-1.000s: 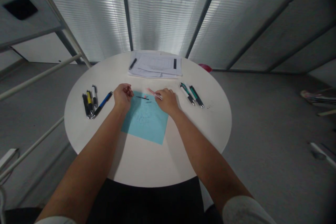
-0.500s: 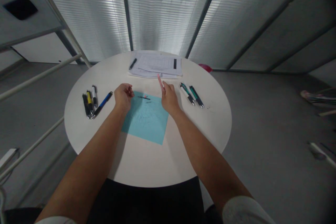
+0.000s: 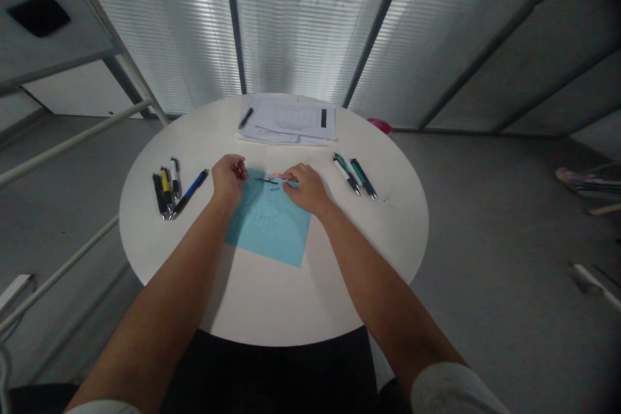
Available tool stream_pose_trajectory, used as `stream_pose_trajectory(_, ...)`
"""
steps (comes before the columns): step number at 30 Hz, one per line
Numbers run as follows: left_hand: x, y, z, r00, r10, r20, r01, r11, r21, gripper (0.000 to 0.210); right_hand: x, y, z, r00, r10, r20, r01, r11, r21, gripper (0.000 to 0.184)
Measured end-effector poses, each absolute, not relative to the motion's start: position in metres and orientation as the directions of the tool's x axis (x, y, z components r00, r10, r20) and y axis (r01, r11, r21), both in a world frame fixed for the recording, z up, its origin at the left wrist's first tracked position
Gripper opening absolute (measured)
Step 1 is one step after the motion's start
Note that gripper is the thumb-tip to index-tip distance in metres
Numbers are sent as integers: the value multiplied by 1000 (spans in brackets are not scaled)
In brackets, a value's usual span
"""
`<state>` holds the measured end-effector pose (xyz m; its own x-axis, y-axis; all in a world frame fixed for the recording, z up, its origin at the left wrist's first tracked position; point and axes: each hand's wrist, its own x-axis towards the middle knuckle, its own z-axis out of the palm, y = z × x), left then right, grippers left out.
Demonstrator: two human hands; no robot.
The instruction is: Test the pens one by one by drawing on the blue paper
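A sheet of light-blue paper (image 3: 266, 226) with faint scribbled lines lies on the round white table (image 3: 272, 310). My right hand (image 3: 308, 189) is at its upper right corner, fingers closed on a pink pen barrel (image 3: 281, 176) held low and nearly level. Just left of the barrel's end is a small pink piece (image 3: 269, 178). A thin dark pen refill (image 3: 266, 181) lies beside it, with a tiny spring-like part (image 3: 275, 189) below. My left hand (image 3: 229, 176) rests at the paper's upper left edge, its fingers curled; whatever they may hold is hidden.
On the left are several pens, including a yellow one (image 3: 165, 186) and a blue one (image 3: 190, 194). Two green-and-white pens (image 3: 363, 178) lie at right. Stacked papers (image 3: 291, 119) with a black pen (image 3: 246, 118) sit at the far edge. White rails (image 3: 77, 139) stand left.
My right hand has tipped the pink barrel from pointing up and away to nearly level, bringing it leftward and down over the paper beside the refill. My left hand has stayed put.
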<state>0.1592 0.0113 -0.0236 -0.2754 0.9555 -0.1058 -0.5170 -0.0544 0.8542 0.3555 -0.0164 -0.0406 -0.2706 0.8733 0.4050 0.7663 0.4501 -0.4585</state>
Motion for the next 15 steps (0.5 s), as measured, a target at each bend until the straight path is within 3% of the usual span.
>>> stream_pose_trajectory(5, 159, 12, -24, -265, 958, -105, -520, -51, 853, 2, 354, -16, -41, -343, 890, 300, 791, 446, -418, 11)
stream_pose_trajectory(15, 161, 11, -23, -286, 952, -111, -522, -57, 851, 1, 355, -15, -40, -334, 893, 301, 795, 438, -419, 12)
